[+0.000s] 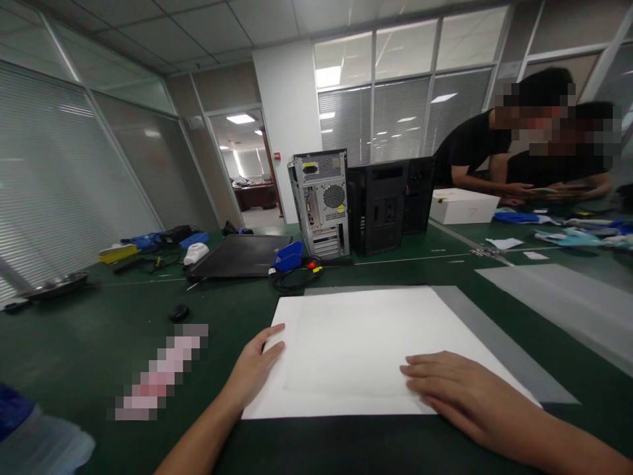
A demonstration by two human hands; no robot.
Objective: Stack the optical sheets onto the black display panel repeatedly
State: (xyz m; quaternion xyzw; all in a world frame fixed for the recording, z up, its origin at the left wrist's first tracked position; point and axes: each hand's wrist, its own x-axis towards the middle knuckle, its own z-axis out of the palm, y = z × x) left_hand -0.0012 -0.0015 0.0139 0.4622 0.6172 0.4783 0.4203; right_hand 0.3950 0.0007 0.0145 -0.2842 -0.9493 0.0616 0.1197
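Nearest: my right hand [465,389] lies over the right part of the white sheet [366,330], palm down, fingers straight and close together, pointing left across it. Nothing gripped there that I can see. My left hand [251,369] is at the sheet's left edge; thumb and forefinger show, straight and apart, tips on the white, nothing pinched between them. My other left fingers are hidden.

Key relation: the sheet lies flat on the green table [128,316], between my hands and reaching away beyond both. Its long axis looks to run left to right, from one hand to the other. Both hands touch it; my right fingertips are nearer its middle, my left tips just inside the edge. A faint rectangle [341,356] shows on the white; a second layer or not, cannot tell. A grey sheet [494,336] shows past the right and far edges, seemingly underneath.

Farther: black round object [179,312] off to the left, apart from the sheet; another grey sheet well to the right. Then a black panel [242,256], blue tray [288,256], upright computer tower [329,198], black cases [378,204] beside it. Far right: white box [465,206], two people beyond.
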